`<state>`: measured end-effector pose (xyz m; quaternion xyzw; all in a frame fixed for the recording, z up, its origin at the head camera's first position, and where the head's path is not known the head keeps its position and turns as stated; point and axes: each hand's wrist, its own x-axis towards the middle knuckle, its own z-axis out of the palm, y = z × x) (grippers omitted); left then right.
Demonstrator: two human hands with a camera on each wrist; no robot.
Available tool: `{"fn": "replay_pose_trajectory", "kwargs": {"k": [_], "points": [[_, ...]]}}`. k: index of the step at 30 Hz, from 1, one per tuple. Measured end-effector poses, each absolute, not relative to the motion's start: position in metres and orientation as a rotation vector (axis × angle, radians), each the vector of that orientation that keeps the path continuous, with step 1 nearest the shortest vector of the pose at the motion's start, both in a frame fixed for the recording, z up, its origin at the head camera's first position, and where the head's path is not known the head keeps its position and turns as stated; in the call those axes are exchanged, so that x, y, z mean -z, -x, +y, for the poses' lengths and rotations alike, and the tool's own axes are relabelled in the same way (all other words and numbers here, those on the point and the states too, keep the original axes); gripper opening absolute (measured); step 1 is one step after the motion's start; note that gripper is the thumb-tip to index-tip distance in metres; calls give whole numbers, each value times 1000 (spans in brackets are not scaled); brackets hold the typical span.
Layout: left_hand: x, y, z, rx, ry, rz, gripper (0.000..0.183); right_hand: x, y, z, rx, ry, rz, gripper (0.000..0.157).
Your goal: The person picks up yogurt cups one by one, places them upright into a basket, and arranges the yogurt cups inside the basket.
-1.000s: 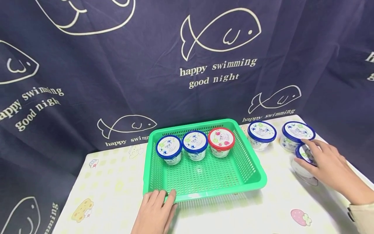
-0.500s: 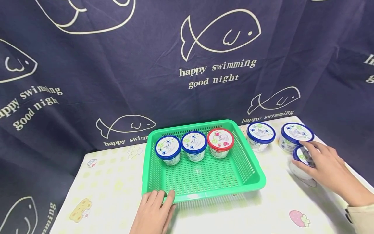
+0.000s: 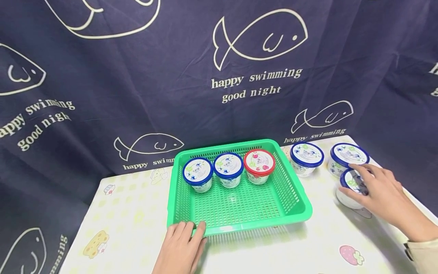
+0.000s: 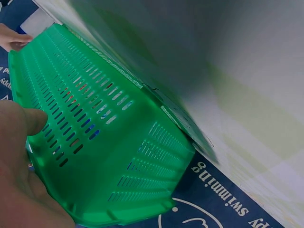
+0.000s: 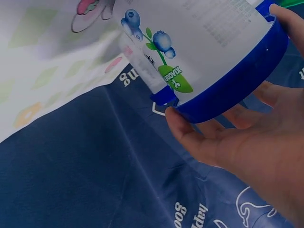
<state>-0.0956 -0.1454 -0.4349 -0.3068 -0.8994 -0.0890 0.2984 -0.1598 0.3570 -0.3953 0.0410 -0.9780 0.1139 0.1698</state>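
My left hand (image 3: 181,247) grips the near rim of a green plastic basket (image 3: 253,225), fingers over the edge; in the left wrist view the thumb (image 4: 34,121) lies against its outer wall. Inside, along the back, stand two blue-lidded tubs (image 3: 197,171) and a red-lidded tub (image 3: 259,163). At the right of the table my right hand (image 3: 384,194) holds another blue-lidded tub (image 3: 349,196) around its lid, the palm covering part of it. The right wrist view shows blueberries printed on this tub (image 5: 204,42), with fingers and thumb on opposite sides of the blue lid.
Between the basket and the held tub's far side stand two more blue-lidded tubs, one nearer the basket (image 3: 306,156) and one at the table's right edge (image 3: 337,167). A patterned cloth (image 3: 130,228) covers the table. A dark blue fish-print curtain (image 3: 191,95) hangs right behind it.
My right hand and the tub in it have shifted slightly left, away from the table's right edge. The left hand and the basket hold their place.
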Motion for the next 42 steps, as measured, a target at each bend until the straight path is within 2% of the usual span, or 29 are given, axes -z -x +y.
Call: {"fn": "replay_pose_trajectory", "kwargs": {"k": [9,18,29,42], "points": [[435,96,-145,235,805,-2398,37,382,156,338,-324,-189,-2716,72],[434,95,-146,239,806,-2408,35,366,157,318,-297,-296,-2622,71],[434,95,-146,237,808,-2401,36,348,156,300,-372,-362,-2581,85],[435,96,-144,234,802,-2389,37,323,158,280,-388,-430,-2550,83]]}}
